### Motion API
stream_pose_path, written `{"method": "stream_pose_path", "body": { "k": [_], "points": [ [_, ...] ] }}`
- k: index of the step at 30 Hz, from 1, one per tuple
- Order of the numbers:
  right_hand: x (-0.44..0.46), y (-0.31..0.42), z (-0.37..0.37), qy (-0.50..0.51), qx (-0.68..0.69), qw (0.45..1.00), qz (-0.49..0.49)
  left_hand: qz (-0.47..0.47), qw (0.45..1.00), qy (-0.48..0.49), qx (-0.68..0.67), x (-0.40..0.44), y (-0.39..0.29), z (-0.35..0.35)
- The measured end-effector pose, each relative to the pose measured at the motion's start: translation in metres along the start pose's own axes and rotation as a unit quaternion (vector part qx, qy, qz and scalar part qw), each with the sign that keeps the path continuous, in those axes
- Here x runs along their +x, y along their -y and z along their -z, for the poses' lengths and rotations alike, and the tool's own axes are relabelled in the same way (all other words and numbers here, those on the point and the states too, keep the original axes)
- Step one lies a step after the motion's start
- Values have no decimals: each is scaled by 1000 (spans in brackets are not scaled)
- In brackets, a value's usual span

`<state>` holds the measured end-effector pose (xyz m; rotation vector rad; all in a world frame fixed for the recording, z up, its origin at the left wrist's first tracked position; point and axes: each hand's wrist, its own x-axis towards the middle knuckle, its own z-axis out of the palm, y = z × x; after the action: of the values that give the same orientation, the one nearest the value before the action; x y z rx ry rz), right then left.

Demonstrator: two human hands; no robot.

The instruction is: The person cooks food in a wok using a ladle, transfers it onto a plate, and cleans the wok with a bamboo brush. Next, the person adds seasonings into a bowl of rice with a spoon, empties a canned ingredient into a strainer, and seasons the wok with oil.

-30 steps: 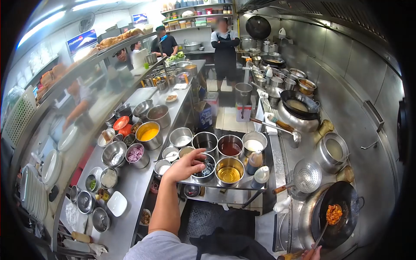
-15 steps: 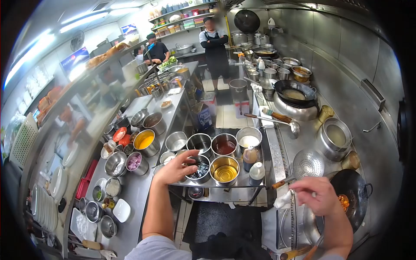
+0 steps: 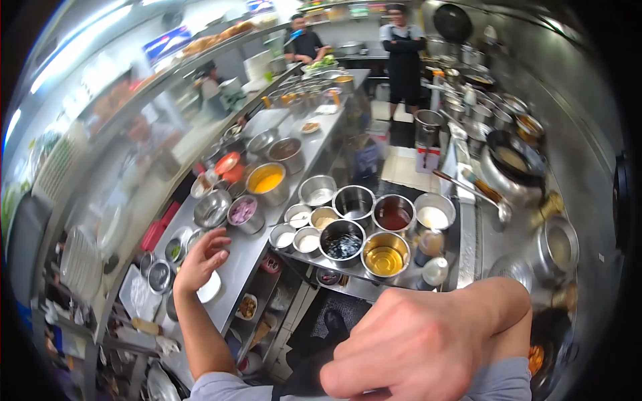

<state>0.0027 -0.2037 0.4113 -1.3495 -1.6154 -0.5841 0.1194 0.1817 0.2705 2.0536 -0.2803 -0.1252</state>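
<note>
My left hand (image 3: 202,260) reaches over the left counter, fingers apart and holding nothing that I can see. Close to it are a white dish (image 3: 211,287), partly covered by the hand, and a metal pot of chopped purple onion (image 3: 245,212). My right hand (image 3: 428,344) looms large in the foreground with its fingers curled in; its palm side is hidden. Behind that arm shows part of a dark wok (image 3: 560,361) with orange food (image 3: 536,359) in it. Between the hands stand a pot of yellow oil (image 3: 385,256) and a pot of dark liquid (image 3: 342,244).
Several seasoning pots, one with red liquid (image 3: 393,215), and squeeze bottles (image 3: 435,271) crowd the middle stand. A ladle (image 3: 491,194) lies across the right-hand range. A person in a dark apron (image 3: 404,60) stands at the aisle's far end, arms folded. Stacked plates (image 3: 83,257) fill the left shelf.
My left hand has moved from above the seasoning pots to the left counter. My right hand has come away from the range toward the camera. The view has turned left.
</note>
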Motion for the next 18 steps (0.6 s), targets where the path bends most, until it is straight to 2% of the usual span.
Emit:
{"method": "stream_pose_path", "body": {
  "k": [2, 5, 6, 8, 9, 11, 13, 16, 18],
  "points": [
    [18, -33, -15, 60, 12, 998, 3, -12, 999, -37, -36, 10, 13, 17],
    [43, -87, -39, 91, 15, 996, -6, -42, 969, -176, -168, 40, 32, 44],
    [52, -106, -46, 100, 24, 995, -13, -33, 965, -190, -176, 54, 43, 56],
    [76, -140, -48, 148, -29, 989, 0, -97, 888, -365, -262, 89, 56, 81],
    [85, -158, -48, 164, -47, 985, 7, -105, 871, -395, -271, 103, 54, 91],
    [87, -198, -45, 255, -26, 966, -47, -122, 861, -380, -316, 132, 73, 111],
    [77, -234, -48, 228, -30, 971, -72, -148, 851, -333, -379, 167, 92, 123],
    [59, -275, -37, 206, -61, 969, -123, -142, 839, -344, -397, 214, 95, 132],
    [41, -293, -30, 143, -66, 975, -157, -176, 817, -337, -433, 240, 104, 128]
  ]
}}
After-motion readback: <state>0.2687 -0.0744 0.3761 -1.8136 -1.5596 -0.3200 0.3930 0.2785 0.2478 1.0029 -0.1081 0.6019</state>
